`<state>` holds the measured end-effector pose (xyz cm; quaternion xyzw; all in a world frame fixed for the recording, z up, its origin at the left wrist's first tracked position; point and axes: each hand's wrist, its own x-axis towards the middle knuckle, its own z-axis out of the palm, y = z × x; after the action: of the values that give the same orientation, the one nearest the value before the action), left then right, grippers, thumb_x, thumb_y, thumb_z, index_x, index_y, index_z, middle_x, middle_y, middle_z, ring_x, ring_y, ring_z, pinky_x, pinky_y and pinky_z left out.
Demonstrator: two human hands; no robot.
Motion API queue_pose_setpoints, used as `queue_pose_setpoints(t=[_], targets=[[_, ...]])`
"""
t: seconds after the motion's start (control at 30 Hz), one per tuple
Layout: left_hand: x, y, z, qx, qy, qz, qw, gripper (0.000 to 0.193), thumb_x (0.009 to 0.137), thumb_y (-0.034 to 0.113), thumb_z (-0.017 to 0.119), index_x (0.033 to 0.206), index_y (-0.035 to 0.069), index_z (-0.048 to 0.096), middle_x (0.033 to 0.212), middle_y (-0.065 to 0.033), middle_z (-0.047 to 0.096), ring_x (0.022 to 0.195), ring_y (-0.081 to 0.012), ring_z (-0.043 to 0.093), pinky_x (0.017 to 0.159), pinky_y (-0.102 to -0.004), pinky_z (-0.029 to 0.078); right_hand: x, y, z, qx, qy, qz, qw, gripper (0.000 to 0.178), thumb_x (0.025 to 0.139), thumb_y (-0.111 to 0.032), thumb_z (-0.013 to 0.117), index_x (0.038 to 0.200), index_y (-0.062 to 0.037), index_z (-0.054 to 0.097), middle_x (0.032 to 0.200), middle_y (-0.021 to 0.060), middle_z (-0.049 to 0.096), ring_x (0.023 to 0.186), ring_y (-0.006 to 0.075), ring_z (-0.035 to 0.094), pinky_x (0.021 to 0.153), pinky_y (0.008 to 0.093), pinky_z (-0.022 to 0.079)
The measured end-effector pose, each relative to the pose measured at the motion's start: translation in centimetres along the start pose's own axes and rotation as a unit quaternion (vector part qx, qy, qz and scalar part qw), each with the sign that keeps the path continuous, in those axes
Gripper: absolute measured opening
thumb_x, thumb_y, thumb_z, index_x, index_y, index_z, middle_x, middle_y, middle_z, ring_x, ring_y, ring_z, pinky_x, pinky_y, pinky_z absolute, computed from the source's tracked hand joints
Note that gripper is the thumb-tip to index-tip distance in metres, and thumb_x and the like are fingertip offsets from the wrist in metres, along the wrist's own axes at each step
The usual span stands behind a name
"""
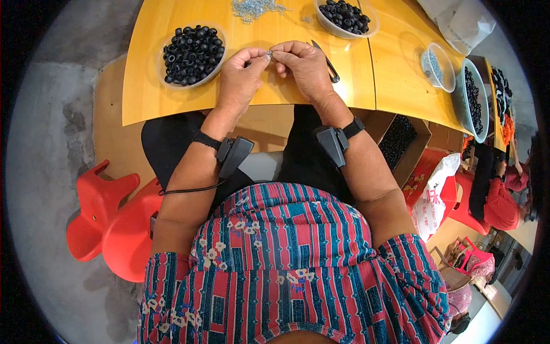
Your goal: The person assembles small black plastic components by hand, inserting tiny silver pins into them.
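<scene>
My left hand and my right hand meet above the yellow table, fingertips pinched together. Between them is a small silvery, clear-looking piece, too tiny to name surely. A bit of something black shows under the left fingers; most of it is hidden. Just left of that hand stands a clear tub of black ring-shaped parts. Against the right hand's outer side lies a slim black tool, partly covered. Beyond both hands, small clear pieces are heaped on the tabletop.
Further right are a second tub of black parts, a clear cup of small pieces and a pale green basin. An open carton of black parts sits below the table edge. Red stools stand left; other people are at right.
</scene>
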<state>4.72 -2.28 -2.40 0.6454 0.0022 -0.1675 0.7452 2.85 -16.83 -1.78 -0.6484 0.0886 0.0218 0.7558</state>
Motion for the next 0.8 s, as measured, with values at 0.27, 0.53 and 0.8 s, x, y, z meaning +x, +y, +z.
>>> queue_pose_setpoints(t=[0.27,0.53,0.8], targets=[[0.0,-0.2,0.2,-0.006,0.013,0.028,1.0,0.011,0.084,0.015,0.061,0.09,0.006,0.061,0.073,0.0037,0.053,0.057,-0.0026,0.044,0.046,-0.0183,0.036,-0.1,-0.3,0.1,-0.009,0.001,0.012,1.0,0.013,0.086,-0.007,0.059,0.094,0.0026,0.062,0.071,0.0026,0.06,0.059,0.0077,0.054,0.056,0.0194,0.046],[-0.2,0.0,0.2,-0.003,0.01,0.027,1.0,0.01,0.084,0.014,0.061,0.09,0.007,0.061,0.071,0.005,0.051,0.056,-0.0021,0.042,0.045,-0.018,0.034,-0.2,0.2,0.1,0.055,0.001,-0.005,0.998,0.014,0.085,-0.002,0.059,0.097,0.0034,0.061,0.079,0.0049,0.063,0.066,0.0095,0.059,0.06,0.0209,0.05],[0.0,-0.2,0.3,0.0,0.013,0.034,0.999,0.009,0.083,0.013,0.061,0.089,0.006,0.061,0.07,0.005,0.051,0.055,-0.0019,0.041,0.045,-0.0179,0.033,0.1,0.7,-0.2,0.108,0.003,-0.043,0.993,0.014,0.082,0.0,0.061,0.095,0.0045,0.061,0.077,0.0068,0.063,0.062,0.0106,0.06,0.056,0.0212,0.051]])
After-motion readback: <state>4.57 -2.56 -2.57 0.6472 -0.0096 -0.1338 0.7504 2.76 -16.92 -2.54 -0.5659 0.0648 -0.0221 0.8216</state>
